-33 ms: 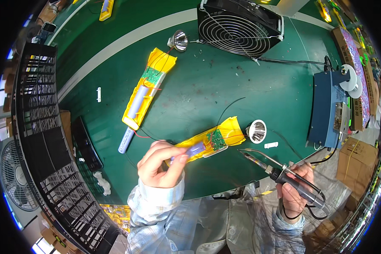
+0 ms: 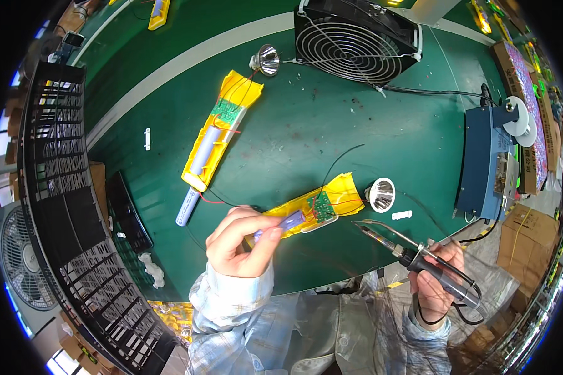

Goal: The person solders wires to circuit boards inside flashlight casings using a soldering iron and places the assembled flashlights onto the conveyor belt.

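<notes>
My left hand [image 2: 243, 242] pinches a purple cylindrical battery [image 2: 288, 223] between thumb and fingers, over the near end of a yellow flashlight housing [image 2: 345, 187]. A small green circuit board [image 2: 322, 207] sits in that housing, with thin red and black wires on it. Just beyond its far end rests a silver reflector cup [image 2: 381, 194]. In my right hand [image 2: 434, 292] is a soldering iron [image 2: 441, 279] with a thin metal tube along it. Its tip is to the right of the board, apart from it. My left fingers hide the housing's near end.
A second yellow housing [image 2: 238, 91] with a battery, board and wired reflector [image 2: 268, 60] lies at left. A black fan [image 2: 350, 50] stands at the back, a blue box-shaped unit [image 2: 480, 159] with a white spool at right. A black rack [image 2: 59, 169] borders the left side.
</notes>
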`<state>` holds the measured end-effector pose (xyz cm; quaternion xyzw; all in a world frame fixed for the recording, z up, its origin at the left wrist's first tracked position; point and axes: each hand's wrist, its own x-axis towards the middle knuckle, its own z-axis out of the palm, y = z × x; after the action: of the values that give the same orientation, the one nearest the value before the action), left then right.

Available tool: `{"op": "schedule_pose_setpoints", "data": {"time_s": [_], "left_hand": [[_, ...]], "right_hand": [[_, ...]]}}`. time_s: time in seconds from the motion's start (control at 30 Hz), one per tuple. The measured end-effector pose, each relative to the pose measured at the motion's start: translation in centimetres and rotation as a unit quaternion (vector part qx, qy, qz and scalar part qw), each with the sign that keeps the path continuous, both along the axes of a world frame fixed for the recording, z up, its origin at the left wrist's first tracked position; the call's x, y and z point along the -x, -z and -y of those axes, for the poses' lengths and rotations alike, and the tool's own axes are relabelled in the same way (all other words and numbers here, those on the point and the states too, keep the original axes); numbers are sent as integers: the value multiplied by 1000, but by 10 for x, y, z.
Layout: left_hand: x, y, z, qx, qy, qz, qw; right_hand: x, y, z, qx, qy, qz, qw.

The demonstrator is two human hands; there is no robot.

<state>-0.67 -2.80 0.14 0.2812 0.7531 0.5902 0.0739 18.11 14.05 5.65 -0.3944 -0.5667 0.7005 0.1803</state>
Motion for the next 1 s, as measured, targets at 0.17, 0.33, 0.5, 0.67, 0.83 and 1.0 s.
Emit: {"op": "schedule_pose_setpoints", "data": {"time_s": [0.17, 0.33, 0.5, 0.67, 0.83, 1.0], "left_hand": [[7, -5, -9, 14, 73, 37, 997], [8, 5, -17, 29, 150, -87, 984], [4, 11, -18, 159, 162, -206, 952], [1, 18, -16, 180, 141, -207, 951], [1, 23, -16, 186, 151, -230, 943], [-1, 23, -19, 225, 129, -257, 931]], "right_hand": [[3, 0, 0, 1, 4, 19, 1000], [17, -2, 2, 25, 18, 21, 999], [24, 2, -1, 21, 15, 29, 999], [28, 7, -3, 42, 6, 57, 997], [30, 7, -4, 45, 8, 74, 996], [26, 9, -6, 55, -10, 92, 994]]}}
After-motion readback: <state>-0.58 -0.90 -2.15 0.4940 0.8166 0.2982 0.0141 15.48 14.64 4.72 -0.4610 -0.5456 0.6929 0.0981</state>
